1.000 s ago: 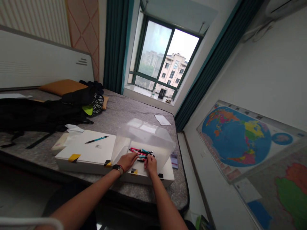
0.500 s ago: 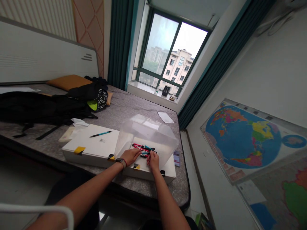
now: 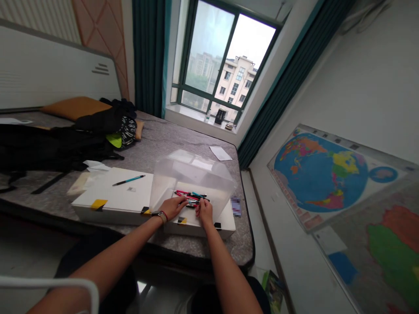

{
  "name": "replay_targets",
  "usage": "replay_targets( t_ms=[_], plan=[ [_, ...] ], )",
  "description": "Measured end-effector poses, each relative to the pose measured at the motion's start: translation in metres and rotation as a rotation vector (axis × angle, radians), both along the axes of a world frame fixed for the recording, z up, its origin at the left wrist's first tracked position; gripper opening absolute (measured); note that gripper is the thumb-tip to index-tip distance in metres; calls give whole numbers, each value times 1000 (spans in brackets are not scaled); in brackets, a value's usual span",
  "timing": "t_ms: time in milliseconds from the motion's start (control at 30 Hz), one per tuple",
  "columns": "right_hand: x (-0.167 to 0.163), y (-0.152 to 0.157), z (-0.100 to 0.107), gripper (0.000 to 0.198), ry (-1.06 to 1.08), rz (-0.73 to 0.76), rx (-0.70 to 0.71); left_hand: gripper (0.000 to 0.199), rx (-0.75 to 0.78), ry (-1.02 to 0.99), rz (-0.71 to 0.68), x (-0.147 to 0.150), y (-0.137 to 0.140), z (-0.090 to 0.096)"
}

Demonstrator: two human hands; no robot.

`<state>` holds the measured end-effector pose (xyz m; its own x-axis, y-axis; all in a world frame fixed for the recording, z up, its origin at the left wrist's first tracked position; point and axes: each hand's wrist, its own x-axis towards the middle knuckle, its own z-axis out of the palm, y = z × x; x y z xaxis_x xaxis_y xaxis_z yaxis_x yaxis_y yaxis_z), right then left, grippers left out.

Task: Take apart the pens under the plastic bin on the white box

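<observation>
Left hand (image 3: 174, 207) and right hand (image 3: 204, 211) met over the pens (image 3: 192, 197), fingers curled, grip unclear; light, steady pinching looked best.

Gry marbled mattress (image 3: 183, 133) bears 2 wht boxes (image 3: 114, 198) w/ yellow & blk tabs, side by side nr the front edge, w/ a tissue pack (image 3: 78, 182) just L & a blurred flat item (image 3: 236, 206) just R. Farther back: wht paper sheet (image 3: 220, 153) nr the R edge. Far L: blk backpack (image 3: 42, 144), w/ an orange-brn cushion (image 3: 75, 107) behind it.
</observation>
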<state>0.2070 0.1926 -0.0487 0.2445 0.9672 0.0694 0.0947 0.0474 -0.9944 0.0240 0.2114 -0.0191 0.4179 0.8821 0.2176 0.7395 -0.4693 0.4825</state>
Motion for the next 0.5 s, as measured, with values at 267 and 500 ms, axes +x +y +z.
replay_targets(
  t_ms=[267,500],
  plan=[
    [-2,-2,2,37,-28,-5,26,52,-31,104,29,1,2,1],
    [-1,-3,2,37,-46,-11,10,43,-27,55,34,1,1,-1]
  ],
)
